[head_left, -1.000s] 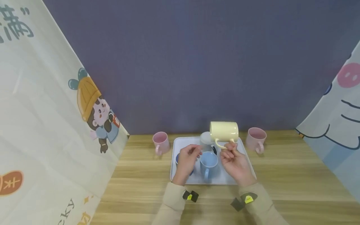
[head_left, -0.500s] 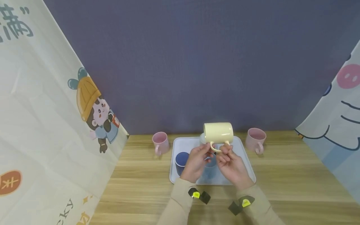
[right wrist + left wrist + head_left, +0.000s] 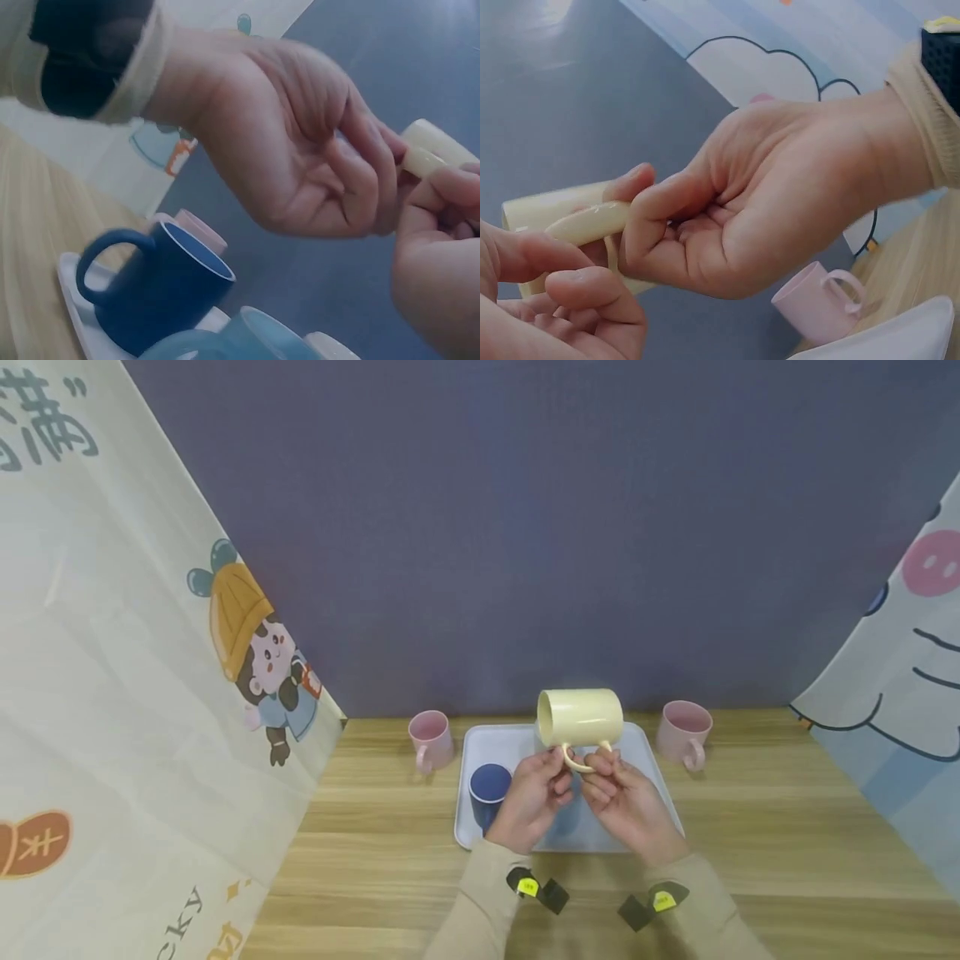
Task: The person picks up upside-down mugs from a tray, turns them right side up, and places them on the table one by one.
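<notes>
A pale yellow mug [image 3: 581, 717] is held on its side above the tray, mouth to the left and handle toward the person. My right hand [image 3: 630, 806] pinches the right part of the handle between thumb and curled fingers. At the handle's left end, my left hand [image 3: 528, 802] grips with thumb and forefinger. Both hands show close together around the handle [image 3: 592, 223] in the left wrist view. Below them, a dark blue mug [image 3: 489, 787] stands on the white tray [image 3: 480, 741]. A light blue mug [image 3: 270, 334] beside it is mostly hidden by the hands in the head view.
One pink mug [image 3: 432, 739] stands on the wooden table [image 3: 360, 827] left of the tray, another pink mug [image 3: 682, 735] right of it. A pale mug [image 3: 330, 346] is partly visible beyond the light blue one. A dark grey backdrop [image 3: 480, 543] rises behind the table.
My left hand has moved right and up from over the dark blue mug to the yellow mug's handle and grips it. The right hand has brought the yellow mug slightly left.
</notes>
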Tool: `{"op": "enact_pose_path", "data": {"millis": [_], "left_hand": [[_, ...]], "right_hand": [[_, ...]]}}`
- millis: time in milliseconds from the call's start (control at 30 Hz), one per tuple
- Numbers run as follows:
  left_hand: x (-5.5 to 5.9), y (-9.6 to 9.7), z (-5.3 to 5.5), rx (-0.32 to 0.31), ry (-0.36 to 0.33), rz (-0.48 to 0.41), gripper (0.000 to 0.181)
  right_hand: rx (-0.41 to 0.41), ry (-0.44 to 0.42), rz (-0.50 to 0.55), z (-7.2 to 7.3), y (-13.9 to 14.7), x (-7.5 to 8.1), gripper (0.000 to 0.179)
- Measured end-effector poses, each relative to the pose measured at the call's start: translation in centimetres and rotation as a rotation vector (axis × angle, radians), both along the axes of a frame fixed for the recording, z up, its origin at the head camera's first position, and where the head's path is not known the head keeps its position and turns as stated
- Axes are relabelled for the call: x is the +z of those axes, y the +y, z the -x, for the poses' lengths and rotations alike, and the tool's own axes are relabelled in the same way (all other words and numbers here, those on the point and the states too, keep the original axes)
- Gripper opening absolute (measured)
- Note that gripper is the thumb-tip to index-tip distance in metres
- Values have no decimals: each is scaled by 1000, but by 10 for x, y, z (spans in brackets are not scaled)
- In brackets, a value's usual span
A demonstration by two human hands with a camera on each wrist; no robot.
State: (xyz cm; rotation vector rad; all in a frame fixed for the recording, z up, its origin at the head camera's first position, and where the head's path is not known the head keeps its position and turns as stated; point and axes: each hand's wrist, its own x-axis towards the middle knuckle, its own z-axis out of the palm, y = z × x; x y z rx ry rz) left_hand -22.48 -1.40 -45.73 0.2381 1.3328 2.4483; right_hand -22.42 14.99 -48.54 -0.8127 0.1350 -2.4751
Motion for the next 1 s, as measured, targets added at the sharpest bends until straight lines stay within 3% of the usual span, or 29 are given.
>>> {"op": "enact_pose_path", "data": {"millis": [133, 233, 400, 533, 733, 833, 1000], "left_hand": [[2, 2, -3, 9, 41, 18, 26], [4, 3, -5, 16, 68, 30, 28], [7, 4, -7, 45, 125, 127, 29], [6, 3, -9, 77, 168, 220, 30], [6, 0, -12, 173, 243, 379, 29], [6, -4, -13, 229, 288, 486, 28], [3, -13, -17, 269, 352, 599, 26]], "right_hand": [[14, 17, -81, 1, 6, 2, 60], [-93, 34, -227, -1, 9, 2, 61], [-453, 74, -734, -7, 11, -2, 44], [-666, 72, -1137, -9, 14, -7, 28], [-957, 110, -1645, 11, 46, -24, 29], [-998, 166, -1864, 22, 70, -40, 37], [-895, 210, -2110, 30, 103, -66, 46]]}}
